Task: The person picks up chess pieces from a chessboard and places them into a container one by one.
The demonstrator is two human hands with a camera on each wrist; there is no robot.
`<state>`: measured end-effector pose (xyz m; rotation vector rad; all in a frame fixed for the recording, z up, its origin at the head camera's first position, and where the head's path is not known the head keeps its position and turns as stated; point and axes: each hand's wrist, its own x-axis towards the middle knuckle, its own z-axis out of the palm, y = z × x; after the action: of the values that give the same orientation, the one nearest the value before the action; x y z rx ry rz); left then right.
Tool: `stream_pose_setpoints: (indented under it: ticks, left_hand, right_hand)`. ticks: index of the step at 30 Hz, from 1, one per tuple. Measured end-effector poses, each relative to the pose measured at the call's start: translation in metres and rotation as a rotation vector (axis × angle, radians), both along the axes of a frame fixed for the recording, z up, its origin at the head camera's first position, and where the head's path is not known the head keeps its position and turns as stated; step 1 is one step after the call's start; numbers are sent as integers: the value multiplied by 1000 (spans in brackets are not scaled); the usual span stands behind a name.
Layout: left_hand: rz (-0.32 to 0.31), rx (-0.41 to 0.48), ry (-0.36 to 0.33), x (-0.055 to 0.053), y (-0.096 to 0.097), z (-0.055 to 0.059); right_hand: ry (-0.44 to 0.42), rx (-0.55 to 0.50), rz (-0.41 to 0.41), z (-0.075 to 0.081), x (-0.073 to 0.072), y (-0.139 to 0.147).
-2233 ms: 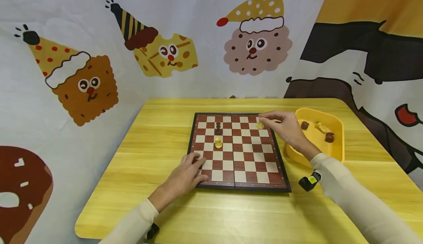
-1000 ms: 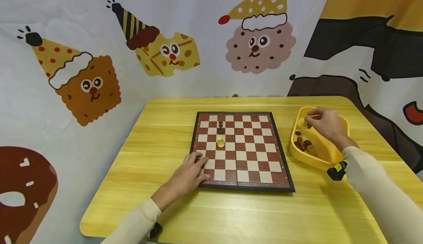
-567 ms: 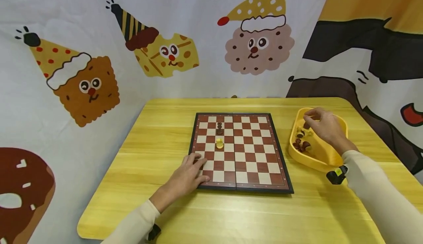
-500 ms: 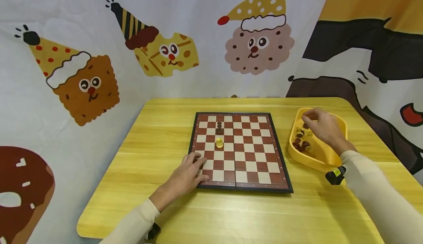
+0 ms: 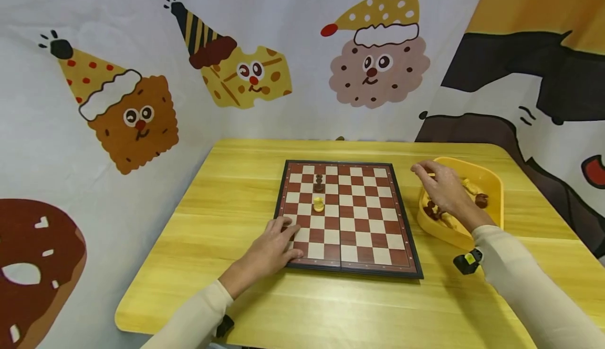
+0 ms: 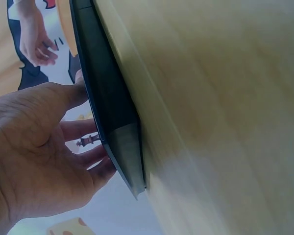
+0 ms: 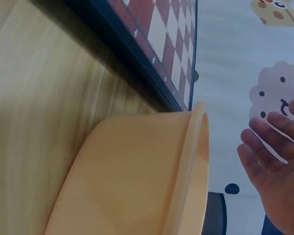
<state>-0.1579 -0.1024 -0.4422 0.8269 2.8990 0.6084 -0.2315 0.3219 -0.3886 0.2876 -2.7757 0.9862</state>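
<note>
A chessboard (image 5: 340, 218) lies on the table, with a dark chess piece (image 5: 319, 183) standing upright on its left half. Just in front of that one is a short yellow chess piece (image 5: 319, 204). My left hand (image 5: 269, 246) rests on the board's near left corner, its fingers spread on the top; the left wrist view shows the thumb on the edge too. Over the left rim of a yellow tray (image 5: 497, 197), my right hand (image 5: 444, 187) hovers. Its fingers look loosely bent in the right wrist view, and nothing shows between them.
Inside the tray, right of the board, lie several brown and yellow chess pieces (image 5: 481, 200), partly hidden by the right hand. A narrow strip of table separates board and tray. Behind the wooden table (image 5: 227, 181) hangs a cartoon-printed cloth (image 5: 302, 118).
My right hand carried a yellow chess piece from the board's far right corner into the tray and let go. It has since moved left toward the board. My left hand stays put.
</note>
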Motion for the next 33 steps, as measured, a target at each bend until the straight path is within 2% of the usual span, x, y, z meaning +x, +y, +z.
stream_pose_setpoints:
  ticks: [6, 11, 19, 24, 27, 29, 33]
  left_hand:
    - [-4, -4, -2, 0, -1, 0]
    - [0, -4, 4, -1, -1, -1]
    - [-12, -13, 10, -2, -2, -2]
    - [-14, -26, 18, -3, -2, -2]
    - [-18, -33, 20, -3, -2, -3]
    - [-22, -37, 23, -3, -2, -3]
    - [-23, -43, 32, -3, -2, -2]
  right_hand:
    - [29, -70, 19, -1, -1, -8]
    - [37, -171, 46, -2, -11, -21]
    - [-1, -396, 55, -9, -28, -48]
    - [1, -571, 103, -10, -34, -68]
    - [-23, -611, 114, -13, -38, -77]
    - [-42, -616, 119, -21, -44, -81]
    - [-118, -631, 141, -28, -52, -95]
